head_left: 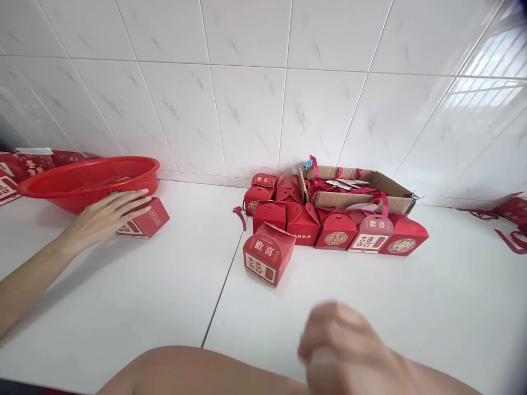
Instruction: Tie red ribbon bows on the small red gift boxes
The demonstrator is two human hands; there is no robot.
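My right hand (341, 348) is at the lower middle, blurred, its fingers curled into a closed shape. What it holds, if anything, cannot be made out. A bare forearm (197, 370), apparently my left, crosses the bottom edge towards it; my left hand's fingers are hidden. Nearest to my right hand, on the white counter, stands a red gift box (267, 253) with a rounded lid and white label. Behind it several red gift boxes (335, 230) stand in a row. Another person's hand, apparently, rests on a red gift box (154, 219) at the left.
A red plastic basin (90, 181) stands at the left by the tiled wall. Behind the boxes is an open cardboard box (366, 200) with dark pink ribbons and cards inside. A loose ribbon piece (239, 216) lies left of the boxes. More ribbons (510, 238) lie at the right edge.
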